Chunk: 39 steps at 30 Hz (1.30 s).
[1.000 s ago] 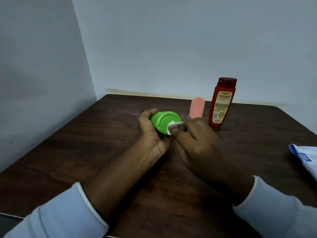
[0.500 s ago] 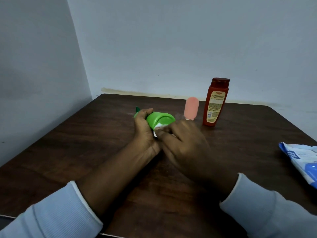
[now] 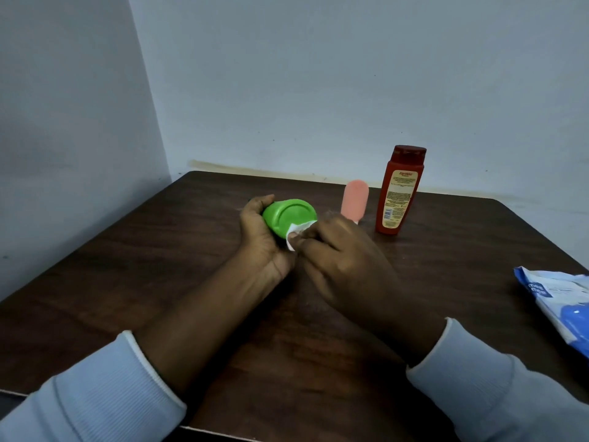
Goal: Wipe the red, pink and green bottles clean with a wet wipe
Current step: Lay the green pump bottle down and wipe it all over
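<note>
Between both hands, green bottle [image 3: 288,216], wet wipe [image 3: 297,232] under right fingertips [image 3: 307,235]

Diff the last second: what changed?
The right hand slid the wet wipe from the base face of the green bottle down to its lower rim. The left hand grips the bottle as before; pink bottle, red bottle and wipes pack unmoved.

Plain indoor room, probably domestic (no fittings settle it): a dark wooden table [image 3: 153,256] set into the corner of two bare pale walls [image 3: 318,74], bearing household toiletries, an upright red bottle [image 3: 399,193] and a blue-and-white wipes pack [image 3: 556,303].
</note>
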Each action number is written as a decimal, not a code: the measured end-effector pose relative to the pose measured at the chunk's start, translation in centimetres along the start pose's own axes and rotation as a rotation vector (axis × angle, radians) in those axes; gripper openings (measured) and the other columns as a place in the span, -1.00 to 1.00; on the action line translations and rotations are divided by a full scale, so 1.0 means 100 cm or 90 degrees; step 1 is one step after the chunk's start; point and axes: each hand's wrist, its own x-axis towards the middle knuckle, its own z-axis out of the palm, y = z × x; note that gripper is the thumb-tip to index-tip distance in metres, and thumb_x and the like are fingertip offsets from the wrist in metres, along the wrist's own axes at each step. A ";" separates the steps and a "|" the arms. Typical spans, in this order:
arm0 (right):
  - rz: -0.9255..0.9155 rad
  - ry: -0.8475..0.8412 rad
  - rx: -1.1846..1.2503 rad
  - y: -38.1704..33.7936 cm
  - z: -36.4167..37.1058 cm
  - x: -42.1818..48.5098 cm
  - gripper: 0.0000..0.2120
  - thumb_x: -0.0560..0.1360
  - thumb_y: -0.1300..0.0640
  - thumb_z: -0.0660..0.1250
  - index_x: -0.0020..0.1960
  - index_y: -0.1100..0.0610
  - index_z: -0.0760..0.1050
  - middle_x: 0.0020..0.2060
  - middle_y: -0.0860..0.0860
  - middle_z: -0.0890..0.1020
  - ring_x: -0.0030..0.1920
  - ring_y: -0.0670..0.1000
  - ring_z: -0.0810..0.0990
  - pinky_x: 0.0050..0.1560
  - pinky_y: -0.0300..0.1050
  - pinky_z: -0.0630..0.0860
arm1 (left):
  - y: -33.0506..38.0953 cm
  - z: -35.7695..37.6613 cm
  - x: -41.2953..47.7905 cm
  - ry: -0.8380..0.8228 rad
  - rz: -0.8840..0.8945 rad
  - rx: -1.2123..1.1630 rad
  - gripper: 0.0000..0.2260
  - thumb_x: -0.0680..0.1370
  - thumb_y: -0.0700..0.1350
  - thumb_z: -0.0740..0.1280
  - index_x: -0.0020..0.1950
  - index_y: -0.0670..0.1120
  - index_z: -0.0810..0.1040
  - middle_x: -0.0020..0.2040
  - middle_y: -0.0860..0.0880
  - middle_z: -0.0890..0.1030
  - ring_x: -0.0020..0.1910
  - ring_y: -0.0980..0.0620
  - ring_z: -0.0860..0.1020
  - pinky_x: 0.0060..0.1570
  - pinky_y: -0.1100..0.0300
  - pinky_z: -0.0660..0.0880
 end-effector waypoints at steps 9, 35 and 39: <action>0.124 0.174 0.011 0.014 -0.008 -0.003 -0.77 0.54 0.36 0.36 0.19 0.29 0.63 0.00 0.17 0.64 0.03 0.14 0.59 0.07 -0.16 0.47 | -0.007 0.001 0.003 0.013 0.037 0.072 -0.78 0.55 0.03 0.25 -0.10 -0.12 0.51 -0.28 -0.12 0.57 -0.38 -0.08 0.60 -0.39 0.12 0.61; 0.209 0.122 0.166 0.013 -0.008 0.003 -0.83 0.56 0.26 0.39 0.14 0.16 0.65 0.04 0.02 0.66 0.07 -0.16 0.56 0.14 -0.25 0.48 | -0.006 -0.001 0.007 -0.007 0.072 0.180 -0.44 0.29 0.11 0.42 0.16 -0.22 0.57 0.00 -0.20 0.58 -0.12 -0.16 0.62 -0.06 0.03 0.58; 0.434 0.155 0.308 0.007 -0.004 0.000 -0.88 0.54 0.16 0.42 0.07 0.07 0.65 -0.07 -0.11 0.69 -0.04 -0.18 0.64 -0.03 -0.21 0.59 | -0.008 -0.002 0.011 0.000 0.085 0.090 -0.71 0.48 0.03 0.34 0.06 -0.16 0.52 -0.19 -0.11 0.57 -0.31 -0.07 0.60 -0.16 0.10 0.56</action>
